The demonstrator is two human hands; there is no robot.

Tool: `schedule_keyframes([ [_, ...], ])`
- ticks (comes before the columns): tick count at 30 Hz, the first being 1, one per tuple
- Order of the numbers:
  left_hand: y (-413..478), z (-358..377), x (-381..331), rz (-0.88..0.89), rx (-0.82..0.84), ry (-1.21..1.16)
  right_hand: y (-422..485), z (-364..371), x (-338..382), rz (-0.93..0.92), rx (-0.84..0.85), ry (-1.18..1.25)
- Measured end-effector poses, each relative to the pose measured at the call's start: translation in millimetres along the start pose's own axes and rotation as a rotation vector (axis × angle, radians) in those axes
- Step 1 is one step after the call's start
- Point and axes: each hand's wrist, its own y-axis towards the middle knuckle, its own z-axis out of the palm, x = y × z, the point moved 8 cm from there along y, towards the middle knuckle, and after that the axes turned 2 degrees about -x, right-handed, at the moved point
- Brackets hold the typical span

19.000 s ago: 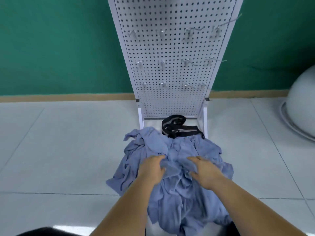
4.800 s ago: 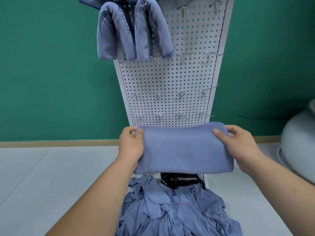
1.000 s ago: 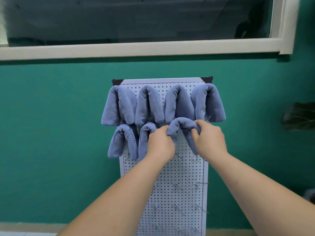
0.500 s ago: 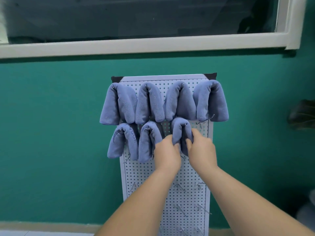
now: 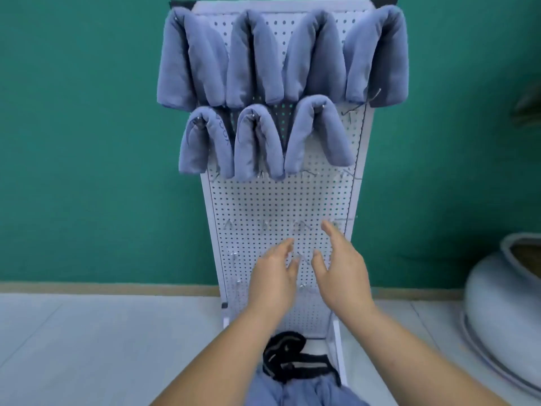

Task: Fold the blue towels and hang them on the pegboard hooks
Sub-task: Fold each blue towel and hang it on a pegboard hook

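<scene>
A white pegboard (image 5: 281, 206) stands against the green wall. Several folded blue towels (image 5: 254, 57) hang on its top row of hooks. Three more hang in the second row; the rightmost of these (image 5: 317, 133) hangs free. A bare hook (image 5: 349, 111) sticks out to its right. My left hand (image 5: 275, 276) and my right hand (image 5: 341, 269) are both empty, fingers spread, in front of the lower board and well below the hung towels. A heap of unfolded blue towels (image 5: 304, 391) lies on the floor at the bottom edge.
A black strap with grey stripes (image 5: 289, 358) lies at the pegboard's foot. A large pale round vessel (image 5: 506, 306) sits on the floor at the right. Lower rows of bare hooks (image 5: 265, 225) stick out of the board. The floor is white tile.
Both hands have let go of the third towel in the second row and dropped down in front of the lower board. The view has tilted down, showing the floor.
</scene>
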Motion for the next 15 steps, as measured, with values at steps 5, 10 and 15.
schedule_keyframes([
  [5, -109.1, 57.7, 124.7, -0.191, 0.307, 0.109, -110.3, 58.5, -80.7, 0.146, 0.247, -0.065],
  [10, -208.7, 86.0, 217.0, -0.378, 0.548, 0.222, -222.8, 113.6, -159.0, 0.230, 0.630, -0.218],
  [15, -290.1, 102.0, 257.3, -0.465, 0.676, 0.229, -322.9, 142.2, -215.3, 0.278, 1.024, -0.459],
])
